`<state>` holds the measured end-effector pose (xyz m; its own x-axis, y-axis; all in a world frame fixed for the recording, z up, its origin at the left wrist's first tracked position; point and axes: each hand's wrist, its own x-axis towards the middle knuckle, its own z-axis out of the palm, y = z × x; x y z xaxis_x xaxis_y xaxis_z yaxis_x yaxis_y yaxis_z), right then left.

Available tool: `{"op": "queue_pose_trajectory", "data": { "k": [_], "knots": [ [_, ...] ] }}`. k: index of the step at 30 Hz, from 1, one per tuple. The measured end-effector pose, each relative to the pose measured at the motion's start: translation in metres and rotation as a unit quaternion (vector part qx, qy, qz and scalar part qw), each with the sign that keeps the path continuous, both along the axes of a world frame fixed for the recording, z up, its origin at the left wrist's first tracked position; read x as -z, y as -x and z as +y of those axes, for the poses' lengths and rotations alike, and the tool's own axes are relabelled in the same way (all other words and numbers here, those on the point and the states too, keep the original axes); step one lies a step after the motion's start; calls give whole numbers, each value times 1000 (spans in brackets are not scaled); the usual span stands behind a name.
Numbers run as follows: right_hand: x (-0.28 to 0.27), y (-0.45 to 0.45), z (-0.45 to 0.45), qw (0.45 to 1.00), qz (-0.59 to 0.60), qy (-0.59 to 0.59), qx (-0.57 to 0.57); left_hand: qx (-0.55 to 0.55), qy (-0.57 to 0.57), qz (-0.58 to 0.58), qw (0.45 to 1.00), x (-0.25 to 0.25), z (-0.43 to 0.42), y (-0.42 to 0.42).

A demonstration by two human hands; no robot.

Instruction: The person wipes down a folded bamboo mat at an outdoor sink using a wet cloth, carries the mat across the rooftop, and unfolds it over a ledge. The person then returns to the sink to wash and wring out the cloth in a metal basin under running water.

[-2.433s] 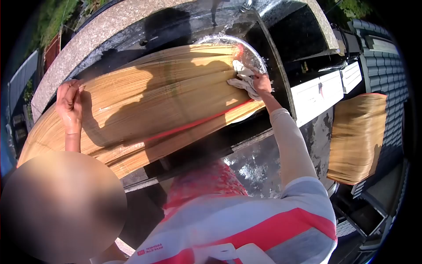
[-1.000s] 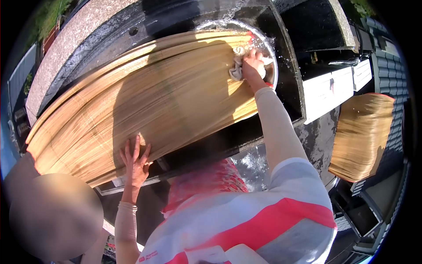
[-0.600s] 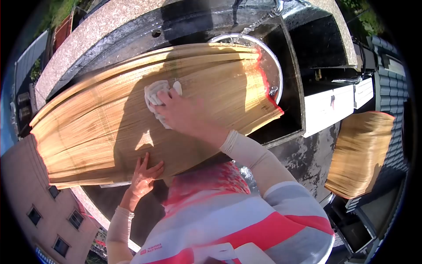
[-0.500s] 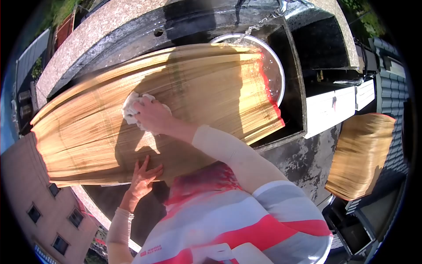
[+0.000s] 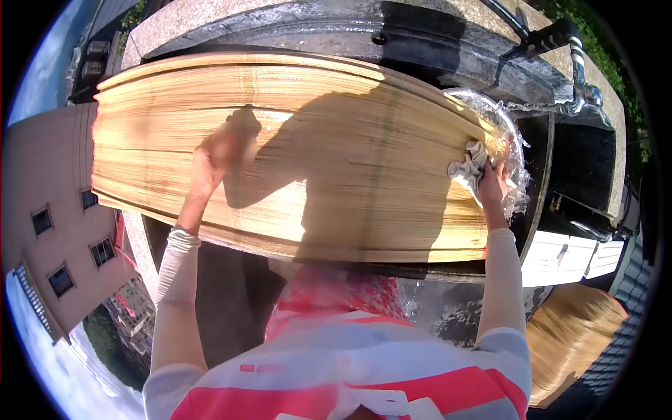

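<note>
A long straw-coloured mat [image 5: 336, 126] with red edging lies across the dark sink, its right end over a round metal basin [image 5: 519, 133]. On that right end my right hand [image 5: 494, 183] is closed on a wet white cloth [image 5: 470, 166], with water splashing round it. My left hand [image 5: 222, 150] is over the left half of the mat; its fingers are smeared by motion, and whether it holds anything cannot be made out. Water runs from a metal tap [image 5: 584, 98] into the basin.
A stone rim [image 5: 168, 31] curves behind the sink. A second straw-coloured mat [image 5: 570, 336] rests at the lower right, beside grey roof tiles [image 5: 623, 329]. White panels [image 5: 553, 255] stand right of the sink. A building [image 5: 63, 231] with windows is at the far left.
My right hand has gone with the cloth from the mat's middle to its right end at the basin. My left hand has risen from the near edge, and the view has shifted, showing the whole tap.
</note>
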<state>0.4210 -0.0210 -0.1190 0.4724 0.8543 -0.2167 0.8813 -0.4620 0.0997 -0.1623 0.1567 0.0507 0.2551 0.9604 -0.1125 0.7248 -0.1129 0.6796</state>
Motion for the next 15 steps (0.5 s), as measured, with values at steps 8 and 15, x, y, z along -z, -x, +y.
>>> {"op": "queue_pose_trajectory", "data": {
  "k": [8, 15],
  "knots": [
    [32, -10, -7, 997, -64, -32, 30, 152, -286, 227, 918, 46, 107, -94],
    [-74, 75, 29, 946, 233, -227, -6, 171, 92, -96, 976, 59, 169, -28]
  ]
}}
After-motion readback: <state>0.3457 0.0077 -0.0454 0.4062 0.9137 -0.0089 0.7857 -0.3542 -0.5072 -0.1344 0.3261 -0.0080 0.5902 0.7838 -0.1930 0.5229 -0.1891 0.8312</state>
